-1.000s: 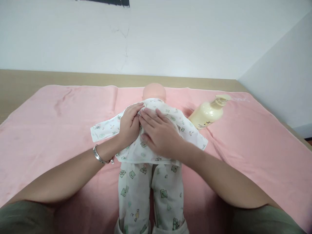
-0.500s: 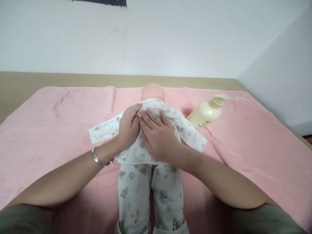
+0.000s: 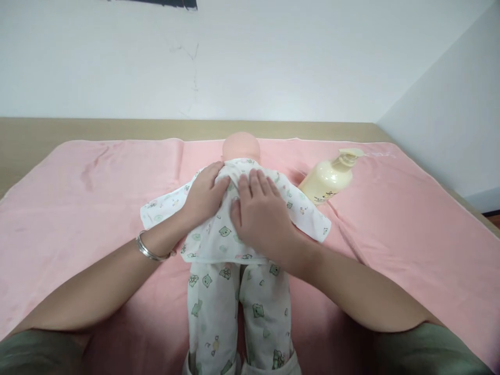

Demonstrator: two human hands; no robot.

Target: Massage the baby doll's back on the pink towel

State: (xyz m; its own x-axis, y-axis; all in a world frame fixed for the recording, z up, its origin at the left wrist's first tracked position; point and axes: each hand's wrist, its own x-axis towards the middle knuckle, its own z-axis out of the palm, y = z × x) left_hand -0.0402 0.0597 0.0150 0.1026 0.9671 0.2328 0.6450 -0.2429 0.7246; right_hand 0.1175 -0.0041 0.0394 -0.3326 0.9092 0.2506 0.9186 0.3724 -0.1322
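Note:
A baby doll (image 3: 241, 147) lies stretched out with its bald head away from me and no face showing. It wears a white printed top (image 3: 216, 242) and matching trousers (image 3: 258, 307). My left hand (image 3: 207, 194) rests on the left side of the top near the shoulder, fingers extended, a silver bangle (image 3: 146, 249) on that wrist. Flat on the right side of the upper back lies my right hand (image 3: 263, 211), its fingers pointing toward the head and the thumb held apart. Neither hand grips anything.
A cream pump bottle (image 3: 328, 179) leans or lies tilted beside the doll's right-hand sleeve. Under everything is a pink blanket (image 3: 97, 208) on a wooden surface (image 3: 31, 135). A white wall (image 3: 273, 57) rises behind, and another wall stands at the right.
My right hand has slid slightly right and turned, its thumb now spread from the fingers. The hands, close together before, are now farther apart. The view has shifted a little.

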